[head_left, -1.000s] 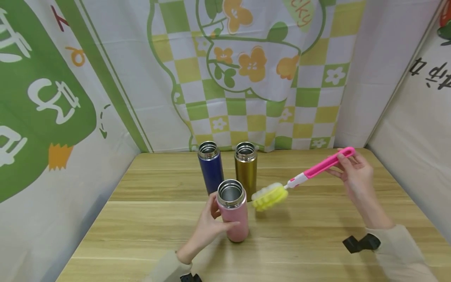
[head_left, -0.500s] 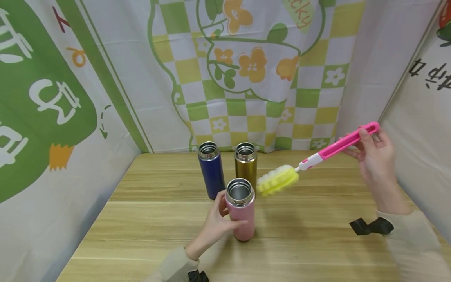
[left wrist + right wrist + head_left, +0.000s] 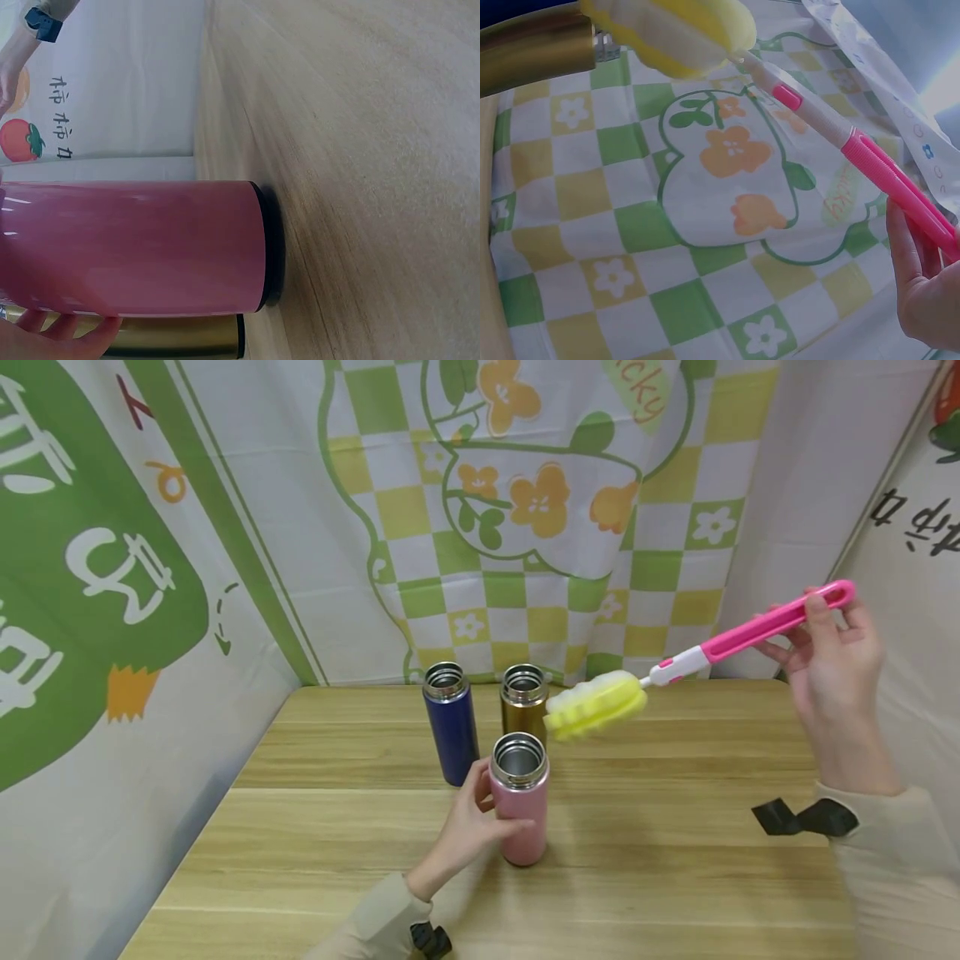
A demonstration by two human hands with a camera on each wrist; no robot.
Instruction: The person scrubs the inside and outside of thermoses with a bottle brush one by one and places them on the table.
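Note:
My left hand (image 3: 480,822) grips a pink thermos bottle (image 3: 525,818) round its side; it stands upright and lidless, its steel mouth facing up. The left wrist view shows the pink bottle (image 3: 150,247) with its black base close to the wood and fingers (image 3: 67,334) along its lower side. High on the right, my right hand (image 3: 836,685) pinches the pink handle of a bottle brush (image 3: 757,628). Its yellow and white sponge head (image 3: 600,703) points left and down, above and behind the pink bottle. In the right wrist view, the brush (image 3: 870,161) crosses the upper right.
Two more lidless bottles stand upright behind the pink one: a blue bottle (image 3: 453,735) on the left and a gold bottle (image 3: 525,714), partly hidden. All are on a wooden table (image 3: 337,835). A patterned cloth (image 3: 540,568) hangs behind; printed cloth walls flank both sides.
My right hand has lifted the bottle brush up and to the right. The left hand has shifted the pink bottle slightly right and back. The blue and gold bottles stay put.

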